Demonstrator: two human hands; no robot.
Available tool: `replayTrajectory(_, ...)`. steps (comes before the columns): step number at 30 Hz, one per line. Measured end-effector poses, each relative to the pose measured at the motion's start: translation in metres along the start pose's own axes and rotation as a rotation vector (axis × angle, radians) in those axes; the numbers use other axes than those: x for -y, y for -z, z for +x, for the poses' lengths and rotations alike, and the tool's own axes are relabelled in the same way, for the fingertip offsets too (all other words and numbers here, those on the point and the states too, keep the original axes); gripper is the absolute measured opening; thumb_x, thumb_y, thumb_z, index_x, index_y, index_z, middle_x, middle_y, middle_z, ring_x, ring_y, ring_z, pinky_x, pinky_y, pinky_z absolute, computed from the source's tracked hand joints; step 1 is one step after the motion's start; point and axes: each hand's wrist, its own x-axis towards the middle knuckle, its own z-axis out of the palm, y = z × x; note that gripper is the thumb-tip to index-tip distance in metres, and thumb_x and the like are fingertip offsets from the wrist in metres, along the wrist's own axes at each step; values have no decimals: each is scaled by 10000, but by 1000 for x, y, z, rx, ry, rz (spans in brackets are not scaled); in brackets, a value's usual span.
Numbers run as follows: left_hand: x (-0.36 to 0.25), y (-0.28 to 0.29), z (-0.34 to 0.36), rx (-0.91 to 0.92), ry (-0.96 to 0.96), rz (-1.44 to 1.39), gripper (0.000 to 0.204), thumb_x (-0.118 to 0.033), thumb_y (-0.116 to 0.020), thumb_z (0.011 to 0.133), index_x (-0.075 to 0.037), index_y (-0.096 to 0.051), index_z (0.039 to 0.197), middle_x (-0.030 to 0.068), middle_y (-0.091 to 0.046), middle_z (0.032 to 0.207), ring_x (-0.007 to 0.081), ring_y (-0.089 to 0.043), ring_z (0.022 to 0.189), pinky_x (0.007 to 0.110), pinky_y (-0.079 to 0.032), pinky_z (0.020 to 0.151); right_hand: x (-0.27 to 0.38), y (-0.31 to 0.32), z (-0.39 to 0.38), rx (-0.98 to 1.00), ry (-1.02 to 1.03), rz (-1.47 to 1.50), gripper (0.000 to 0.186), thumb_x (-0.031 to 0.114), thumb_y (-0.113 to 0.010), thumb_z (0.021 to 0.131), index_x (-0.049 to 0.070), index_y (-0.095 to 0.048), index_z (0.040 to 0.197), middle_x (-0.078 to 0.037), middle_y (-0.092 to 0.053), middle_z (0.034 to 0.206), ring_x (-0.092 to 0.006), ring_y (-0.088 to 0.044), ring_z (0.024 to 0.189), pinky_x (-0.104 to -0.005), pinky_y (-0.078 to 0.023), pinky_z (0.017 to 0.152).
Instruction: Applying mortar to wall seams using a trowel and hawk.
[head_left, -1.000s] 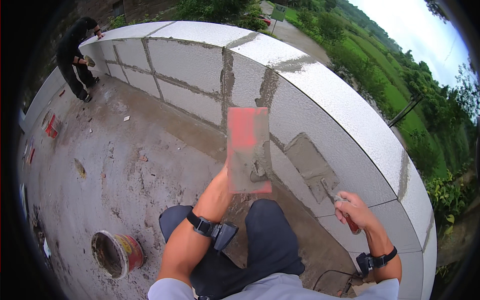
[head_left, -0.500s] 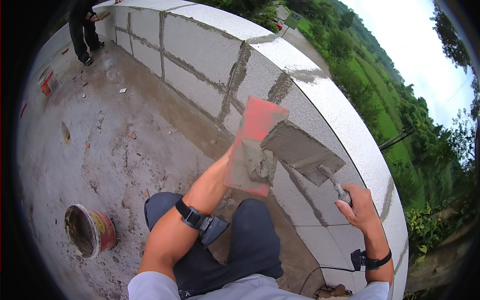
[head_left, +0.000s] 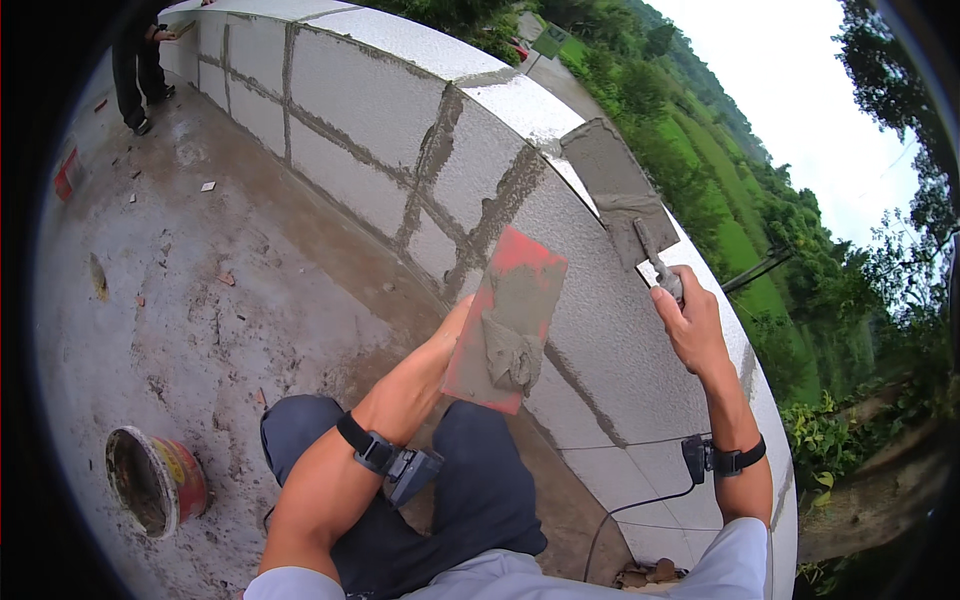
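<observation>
My left hand [head_left: 461, 322] is closed on a red mortar board [head_left: 518, 250], its fingers hidden behind the board. Grey mortar [head_left: 513, 358] smears the board's face and sits in a lump near its lower end. In my right hand [head_left: 692, 322] is the handle of a flat rectangular plastering trowel [head_left: 612, 172], its blade coated with mortar. From this view the blade overlaps the top edge of the white block wall [head_left: 350, 90]; whether it touches cannot be made out. Grey mortar joints [head_left: 432, 160] run between the blocks.
A bucket [head_left: 185, 478] of grey mortar stands on the concrete floor [head_left: 200, 330] at my left. A red and white bucket [head_left: 68, 175] and another person [head_left: 138, 70] are at the far left. Small rubble dots the floor. Greenery [head_left: 700, 170] lies beyond the wall.
My right hand has carried the trowel up and away from the mortar board to the wall's top edge. The board has tipped slightly and stays in my left hand.
</observation>
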Motion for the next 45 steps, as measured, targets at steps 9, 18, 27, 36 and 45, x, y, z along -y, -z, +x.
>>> replayTrajectory(9,1,-8,-8,25,0,85,322,-319,-484,1005,-65,-565,1187,50,-625,1051,157,-636,873,318,-540,722,12,7,90,236,-100,15,297,292,-546,952,-1,-497,927,-59,-535,662,-113,-521,496,-281,-444,464)
replayTrajectory(18,9,-11,-5,92,70,-6,241,-215,-488,997,-13,-581,1089,74,-635,981,161,-646,817,332,-543,670,9,-13,104,323,-137,-46,349,318,-552,943,-17,-470,892,-108,-571,679,-174,-544,500,-342,-471,481)
replayTrajectory(27,-7,-36,-28,22,34,30,216,-189,-502,980,-12,-618,1022,56,-655,913,136,-649,767,303,-536,659,-18,-21,111,195,90,-316,329,313,-545,945,5,-464,864,-83,-544,638,-164,-535,479,-327,-451,460)
replayTrajectory(36,3,-15,-17,7,-22,176,257,-222,-482,995,-16,-587,1107,88,-639,996,168,-649,808,331,-541,684,1,2,72,251,-175,10,274,280,-550,949,12,-509,909,-43,-538,641,-102,-500,458,-278,-413,435)
replayTrajectory(45,13,-23,-10,27,12,135,235,-200,-477,994,-16,-579,1101,94,-645,994,175,-656,820,334,-547,687,-23,-6,80,303,-155,-49,290,291,-539,957,2,-511,949,-53,-541,636,-117,-516,461,-286,-423,436)
